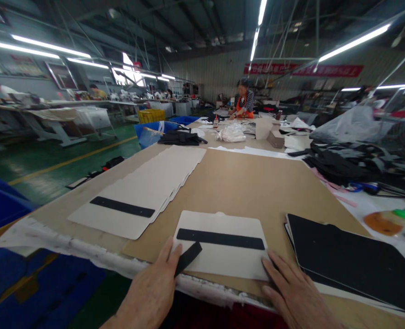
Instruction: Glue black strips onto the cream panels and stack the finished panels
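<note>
A pale board (223, 262) with rounded corners lies at the near edge of the table, a black strip (219, 238) across its upper part. My left hand (154, 283) is at the board's left edge, closed on a second, loose black strip (189, 257) that sticks out over the board at a slant. My right hand (287, 285) rests with fingers stretched and apart against the board's right edge. Left of it, overlapping pale boards (161, 183) run away from me in a row; the nearest carries a black strip (122, 206).
Black-faced boards (353, 260) are stacked at the right. Beyond them lie a bottle of amber liquid (383, 223) with a green top and heaped dark straps (353, 160). Blue bins (150, 132) stand beside the table's left side. A person (243, 100) works at the far end.
</note>
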### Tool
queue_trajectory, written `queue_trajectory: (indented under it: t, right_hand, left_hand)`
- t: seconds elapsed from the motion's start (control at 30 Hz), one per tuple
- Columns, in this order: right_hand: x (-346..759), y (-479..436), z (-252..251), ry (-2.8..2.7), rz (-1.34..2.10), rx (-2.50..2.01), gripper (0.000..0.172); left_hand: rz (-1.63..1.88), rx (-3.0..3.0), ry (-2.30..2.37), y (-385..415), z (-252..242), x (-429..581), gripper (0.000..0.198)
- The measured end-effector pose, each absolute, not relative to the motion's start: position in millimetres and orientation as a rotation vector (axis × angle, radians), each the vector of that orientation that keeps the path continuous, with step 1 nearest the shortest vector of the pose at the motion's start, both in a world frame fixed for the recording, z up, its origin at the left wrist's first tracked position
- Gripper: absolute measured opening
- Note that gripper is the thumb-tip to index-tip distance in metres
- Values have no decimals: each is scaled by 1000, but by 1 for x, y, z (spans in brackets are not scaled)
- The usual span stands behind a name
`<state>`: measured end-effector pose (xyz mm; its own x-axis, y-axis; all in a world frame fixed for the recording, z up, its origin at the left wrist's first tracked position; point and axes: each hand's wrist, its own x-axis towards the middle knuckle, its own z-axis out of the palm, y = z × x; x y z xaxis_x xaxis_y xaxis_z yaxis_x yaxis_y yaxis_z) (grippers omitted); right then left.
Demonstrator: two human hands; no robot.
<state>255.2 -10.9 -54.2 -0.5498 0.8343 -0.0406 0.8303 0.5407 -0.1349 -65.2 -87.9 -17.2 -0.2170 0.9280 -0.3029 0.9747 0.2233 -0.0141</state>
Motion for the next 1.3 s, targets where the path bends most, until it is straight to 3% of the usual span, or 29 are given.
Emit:
queue_trajectory:
  t: [0.1,0.2,0.43,0.63,0.87,1.0,1.07,1.2,1.3]
  right_hand:
    - [274,-15,-58,-2661,128,-1341,51]
    - [275,-17,-44,-2500,221,-1205,47]
    - [197,-27,-2,-2023,1178,-1256,56]
    - [157,-21,0,-1745,1432,-1109,67]
    - [161,-22,-2,-1873,1131,-1077,52]
    - [160,-21,-4,-1699,1006,-989,32]
    - [156,-23,-6,-1519,1225,-952,22]
    - [144,-30,-10,-1179,1823,-806,29]
    - [148,-31,-2,-1071,1908,-747,28]
  left_hand:
    - [-70,1790,2263,-98,-3,-72,63]
    - [366,1661,2254,-97,17,-75,45]
    - [848,939,1202,-67,17,-36,51]
    - [854,970,1045,-54,8,-14,47]
    - [885,925,1103,-49,4,-5,53]
    - [908,898,1113,-47,3,0,53]
    - [891,908,1128,-47,4,4,56]
    - [820,979,1152,-49,7,11,59]
    - [739,1027,1137,-57,12,3,55]
